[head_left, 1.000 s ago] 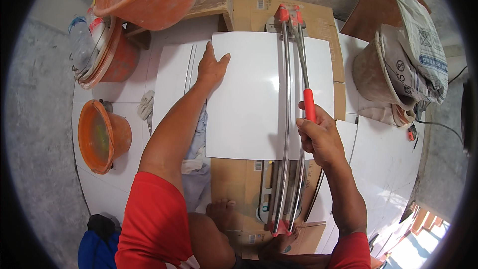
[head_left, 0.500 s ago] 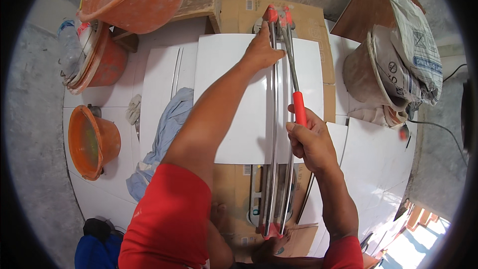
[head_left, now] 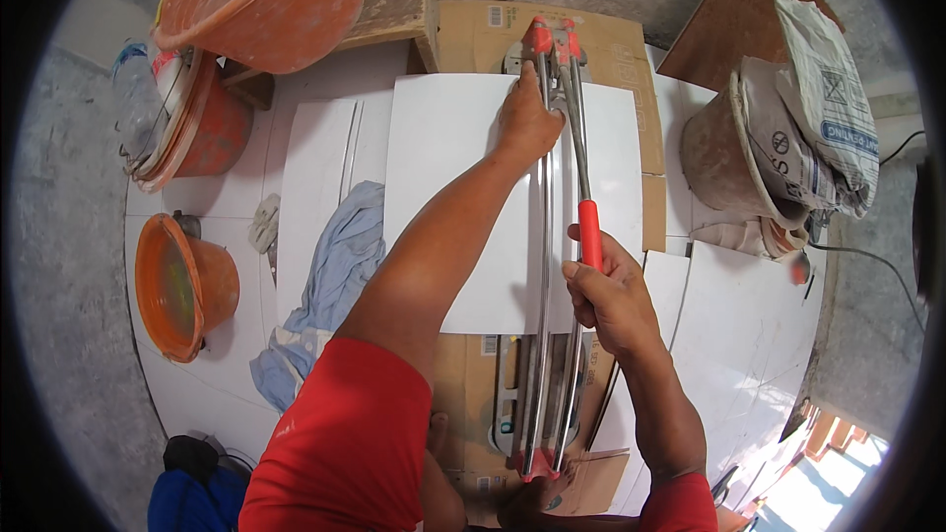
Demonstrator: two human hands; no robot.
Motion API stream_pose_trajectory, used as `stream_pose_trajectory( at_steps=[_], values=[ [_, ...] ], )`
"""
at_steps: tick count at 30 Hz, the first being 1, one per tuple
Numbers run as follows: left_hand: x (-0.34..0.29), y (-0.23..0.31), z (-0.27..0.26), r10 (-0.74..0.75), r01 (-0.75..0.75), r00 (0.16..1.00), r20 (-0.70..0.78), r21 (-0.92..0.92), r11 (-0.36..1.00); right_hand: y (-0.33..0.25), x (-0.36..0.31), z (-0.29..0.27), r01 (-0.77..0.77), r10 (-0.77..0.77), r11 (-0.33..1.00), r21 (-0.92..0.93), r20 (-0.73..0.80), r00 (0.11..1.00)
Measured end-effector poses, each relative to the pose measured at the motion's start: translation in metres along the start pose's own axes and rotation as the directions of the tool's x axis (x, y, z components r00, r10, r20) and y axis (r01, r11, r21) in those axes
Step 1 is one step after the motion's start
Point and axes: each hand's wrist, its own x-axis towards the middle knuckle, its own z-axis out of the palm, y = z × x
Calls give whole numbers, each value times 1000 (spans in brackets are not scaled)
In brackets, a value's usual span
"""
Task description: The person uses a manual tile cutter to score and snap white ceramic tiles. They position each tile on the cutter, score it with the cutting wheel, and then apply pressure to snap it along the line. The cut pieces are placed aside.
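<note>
Grey walls [head_left: 74, 266] flank a white tiled floor [head_left: 212, 384]; sunlight [head_left: 828, 481] falls lower right.

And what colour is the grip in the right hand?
Red; the grip shows best in the head view.

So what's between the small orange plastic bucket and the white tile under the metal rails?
Head view: crumpled blue cloth, small greyish item and white tiles.
</note>
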Motion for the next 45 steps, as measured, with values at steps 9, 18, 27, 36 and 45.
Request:
stream_pose_trajectory(
  at_steps=[9,18,27,36,45],
  values=[
    [7,-4,-8,-5,4,991,134,8,1000,5,1,0,30,-31,999,-34,-39,999],
    [8,-16,13,63,-65,998,-22,-78,995,41,45,-55,216,-278,953,-211,-331,902],
    [9,-18,21,87,-93,994,-68,-94,991,66,124,-110,50,-490,692,-721,-418,765],
    [10,-22,19,106,-112,990,-89,-74,991,55,118,-100,145,-411,834,-533,-424,807],
    [3,-14,8,59,-59,998,-15,-33,998,58,124,-110,147,-368,864,-481,-405,837]
  ],
)
